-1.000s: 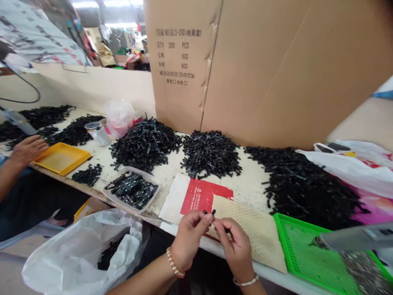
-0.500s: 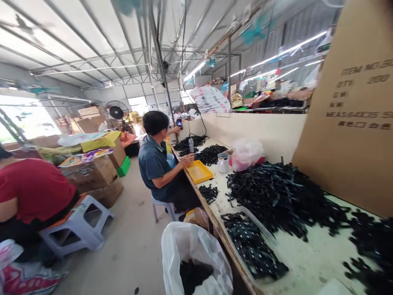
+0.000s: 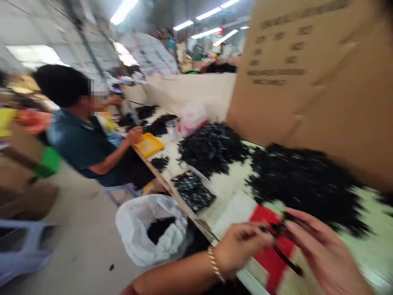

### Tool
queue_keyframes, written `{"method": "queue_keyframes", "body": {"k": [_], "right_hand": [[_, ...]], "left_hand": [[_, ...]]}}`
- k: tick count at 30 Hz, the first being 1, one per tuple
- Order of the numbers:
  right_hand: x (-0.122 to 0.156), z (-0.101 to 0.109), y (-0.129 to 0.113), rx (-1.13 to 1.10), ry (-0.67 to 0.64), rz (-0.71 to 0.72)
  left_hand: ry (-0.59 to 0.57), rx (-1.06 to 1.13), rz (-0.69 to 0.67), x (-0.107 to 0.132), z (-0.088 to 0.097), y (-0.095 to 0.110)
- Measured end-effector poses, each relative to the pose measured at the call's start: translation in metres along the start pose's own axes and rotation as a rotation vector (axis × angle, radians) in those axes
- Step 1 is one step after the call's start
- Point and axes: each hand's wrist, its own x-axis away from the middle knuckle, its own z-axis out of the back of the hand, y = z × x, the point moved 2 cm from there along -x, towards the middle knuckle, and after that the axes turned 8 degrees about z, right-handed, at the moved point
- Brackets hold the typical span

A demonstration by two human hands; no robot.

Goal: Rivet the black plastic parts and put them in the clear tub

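Observation:
My left hand (image 3: 241, 246), with a chain bracelet at the wrist, pinches a thin black strap-like piece (image 3: 287, 260) between thumb and fingertips. My right hand (image 3: 322, 250) grips the same piece from the other side, with its fingers close to those of the left. One end of the piece hangs down between the hands; motion blur hides its exact shape. Below the hands lies a red sheet (image 3: 266, 262) on the table. Just beyond them spreads a large pile of black pieces (image 3: 301, 184).
A clear plastic tray (image 3: 201, 176) holds black pieces with white dots. Farther along are another black pile (image 3: 211, 147), a tin (image 3: 172, 130) and a yellow tray (image 3: 150, 144). Cardboard (image 3: 316, 90) stands behind. A white bag (image 3: 132, 229) is beside the table, near a seated co-worker (image 3: 82, 139).
The view has swung right and down. Both my hands, holding a black piece, have come into sight along with the red sheet. The seated co-worker now appears farther left.

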Motion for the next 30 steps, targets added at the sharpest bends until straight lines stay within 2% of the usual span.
{"method": "queue_keyframes", "body": {"k": [2,4,9,13,16,19,21,24,27,30], "right_hand": [[0.022,0.016,-0.01,-0.062,0.046,-0.104],[0.035,0.016,-0.015,-0.156,0.094,-0.14],[0.052,0.006,-0.017,-0.22,0.162,-0.083],[0.067,0.006,-0.02,-0.218,0.152,-0.03],[0.075,0.015,-0.021,-0.223,0.043,-0.061],[0.077,0.026,-0.023,-0.252,-0.125,-0.163],[0.075,0.033,-0.026,-0.215,-0.174,-0.217],[0.068,0.038,-0.033,-0.134,-0.243,-0.21],[0.064,0.038,-0.038,-0.103,-0.36,-0.167],[0.063,0.037,-0.04,-0.084,-0.421,-0.158]], "left_hand": [[0.035,0.015,0.063,0.009,-0.005,0.001],[0.053,0.017,0.102,0.013,-0.007,0.0],[0.057,0.036,0.117,0.025,-0.019,-0.005],[0.034,0.026,0.11,0.033,-0.027,-0.004],[0.04,-0.077,0.097,0.036,-0.023,-0.001],[-0.021,-0.289,0.068,0.039,-0.016,0.003],[-0.083,-0.42,0.042,0.04,-0.012,0.005],[-0.116,-0.548,0.003,0.041,-0.01,0.008],[-0.115,-0.557,0.001,0.042,-0.01,0.007],[-0.116,-0.478,0.061,0.043,-0.012,0.005]]}}
